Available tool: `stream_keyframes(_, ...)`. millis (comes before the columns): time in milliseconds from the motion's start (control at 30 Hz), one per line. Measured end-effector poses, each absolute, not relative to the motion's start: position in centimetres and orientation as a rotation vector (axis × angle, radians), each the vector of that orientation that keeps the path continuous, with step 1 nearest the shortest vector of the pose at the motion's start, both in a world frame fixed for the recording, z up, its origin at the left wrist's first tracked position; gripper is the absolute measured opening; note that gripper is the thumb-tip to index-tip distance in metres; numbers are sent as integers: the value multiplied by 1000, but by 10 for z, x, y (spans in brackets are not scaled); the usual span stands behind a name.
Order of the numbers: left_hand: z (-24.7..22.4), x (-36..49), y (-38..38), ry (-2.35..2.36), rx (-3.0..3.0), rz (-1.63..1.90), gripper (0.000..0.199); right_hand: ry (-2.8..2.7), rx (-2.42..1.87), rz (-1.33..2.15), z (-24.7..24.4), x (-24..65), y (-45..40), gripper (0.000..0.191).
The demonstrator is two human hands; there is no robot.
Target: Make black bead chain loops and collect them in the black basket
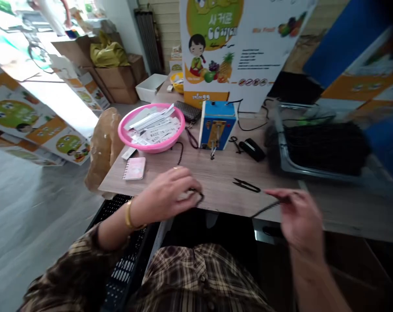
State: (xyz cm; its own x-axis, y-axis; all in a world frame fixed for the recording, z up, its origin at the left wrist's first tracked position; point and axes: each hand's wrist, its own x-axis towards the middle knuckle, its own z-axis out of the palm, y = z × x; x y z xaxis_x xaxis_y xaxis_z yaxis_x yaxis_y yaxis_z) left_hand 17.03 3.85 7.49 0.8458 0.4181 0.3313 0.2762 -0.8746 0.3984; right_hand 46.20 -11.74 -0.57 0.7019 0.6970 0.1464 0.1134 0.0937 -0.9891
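Note:
My left hand (170,190), with a gold bangle at the wrist, is closed over the table's front edge. Its thumb and fingers pinch a thin dark beaded strand (200,200) that curls out by the fingertips. On the right, my right hand (299,212) is closed on another length of dark beaded strand (266,209), which slants down past the table edge. Whether both lengths are one strand I cannot tell. Black thread snips (247,185) lie on the table between the hands, nearest the right one. Behind them stands a small blue machine (217,125) with a hook at its front.
A pink basin (151,149) of printed paper labels stands back left, beside a spiral notebook (134,168). Another dark bead strand (181,154) lies near it. At right, a clear bin (283,151) holds a dark heap. A black case (252,149) sits by the machine.

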Motion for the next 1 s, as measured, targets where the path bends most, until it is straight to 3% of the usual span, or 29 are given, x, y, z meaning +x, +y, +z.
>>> stream_keyframes(133,50,247,47,344,2706,681,9,-777,-1139,1133,-14,422,-53,32)
stream_keyframes(267,17,258,76,591,2623,771,9,-779,-1080,1361,-14,409,-19,44)
stream_keyframes(400,4,253,90,813,2526,812,12,-887,-1182,1352,-20,421,0,47)
stream_keyframes(633,-5,272,109,1002,2427,767,7,-963,-1346,1041,-39,438,39,36)
stream_keyframes(1000,-28,284,127,1077,2386,824,9,-832,-1407,1097,-51,438,61,30)
